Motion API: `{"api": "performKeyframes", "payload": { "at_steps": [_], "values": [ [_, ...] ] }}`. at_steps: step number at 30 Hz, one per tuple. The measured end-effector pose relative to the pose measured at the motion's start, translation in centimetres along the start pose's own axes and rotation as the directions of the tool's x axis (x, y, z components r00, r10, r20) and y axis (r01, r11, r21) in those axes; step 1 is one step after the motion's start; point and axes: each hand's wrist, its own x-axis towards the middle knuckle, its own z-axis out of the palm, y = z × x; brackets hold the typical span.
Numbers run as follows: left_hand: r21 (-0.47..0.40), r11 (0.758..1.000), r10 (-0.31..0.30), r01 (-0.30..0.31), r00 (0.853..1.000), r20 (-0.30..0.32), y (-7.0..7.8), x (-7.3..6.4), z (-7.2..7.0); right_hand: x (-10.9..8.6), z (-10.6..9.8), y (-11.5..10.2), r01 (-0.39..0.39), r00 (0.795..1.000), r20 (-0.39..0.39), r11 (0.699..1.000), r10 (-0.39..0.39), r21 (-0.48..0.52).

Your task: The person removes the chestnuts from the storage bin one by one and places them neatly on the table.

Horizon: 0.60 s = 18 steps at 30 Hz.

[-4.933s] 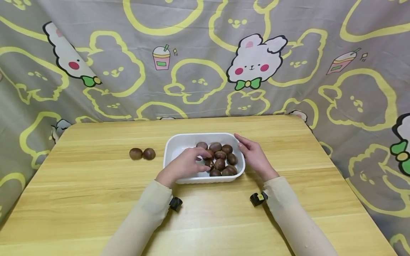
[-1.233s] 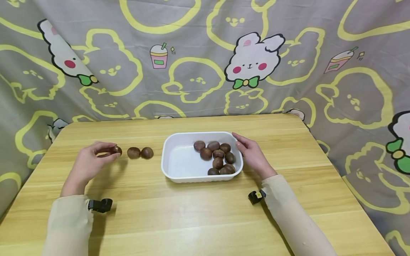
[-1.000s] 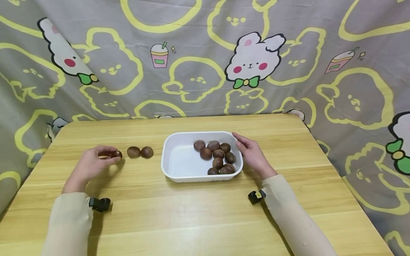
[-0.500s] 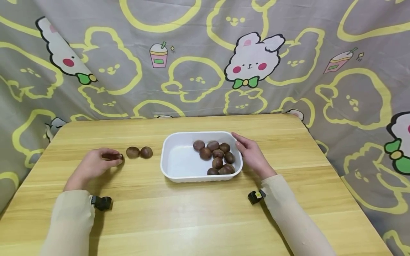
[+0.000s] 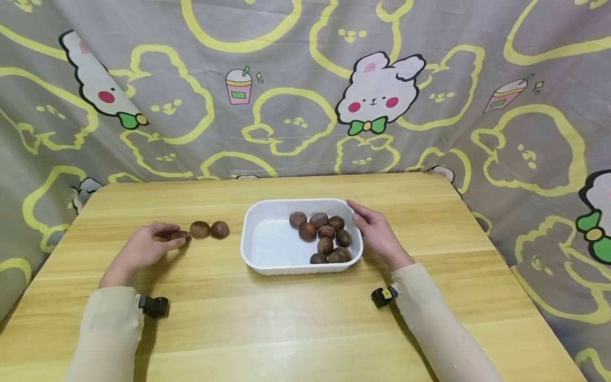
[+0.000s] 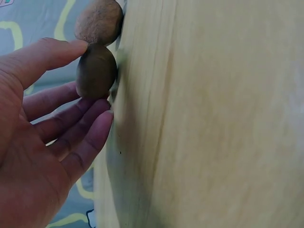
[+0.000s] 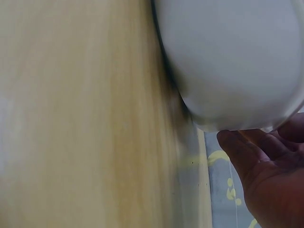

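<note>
My left hand [image 5: 148, 245] pinches a brown chestnut [image 6: 96, 71] between thumb and fingertips, low over the wooden table. Only a sliver of that chestnut shows in the head view. It stands end to end with a second chestnut [image 5: 200, 229], and a third chestnut [image 5: 220, 229] lies just right of that one, forming a short row. My right hand [image 5: 379, 233] rests against the right end of a white tray [image 5: 267, 268], its fingers extended along the outer wall by the rim. Several chestnuts [image 5: 326, 245] sit in the tray's right half.
The wooden table [image 5: 286, 329] runs up to a grey patterned curtain [image 5: 296, 122] at the back and sides. Black cameras [image 5: 154, 306] are strapped to both wrists.
My left hand has taken a chestnut out of the tray, carried it left of the two on the table, then eased it rightward against them. The right hand has stayed at the tray.
</note>
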Motion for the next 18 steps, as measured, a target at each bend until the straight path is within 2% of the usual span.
{"api": "performKeyframes", "payload": {
  "at_steps": [4,8,13,16,18],
  "values": [
    [-0.011,1.000,-0.007,0.006,1.000,-0.010,0.0,-0.1,0.3,-0.1,-0.2,0.3,0.011,1.000,-0.005,1.000,-0.011,0.000],
    [-0.032,0.999,0.008,-0.011,0.994,-0.110,0.0,-0.4,0.4,-0.1,-0.2,0.4,0.019,1.000,-0.006,1.000,-0.019,-0.003],
    [-0.081,0.994,0.043,-0.068,0.962,-0.271,0.9,-0.7,0.0,0.0,0.0,0.4,0.028,1.000,-0.009,1.000,-0.028,0.003],
    [-0.101,0.990,0.055,-0.094,0.940,-0.335,2.2,-0.6,-0.2,0.0,0.1,0.5,0.029,1.000,-0.009,1.000,-0.029,0.009],
    [-0.120,0.985,0.072,-0.121,0.933,-0.352,3.4,-0.5,-0.1,-0.1,0.1,0.5,0.027,1.000,-0.008,1.000,-0.027,0.006]
  ]
}}
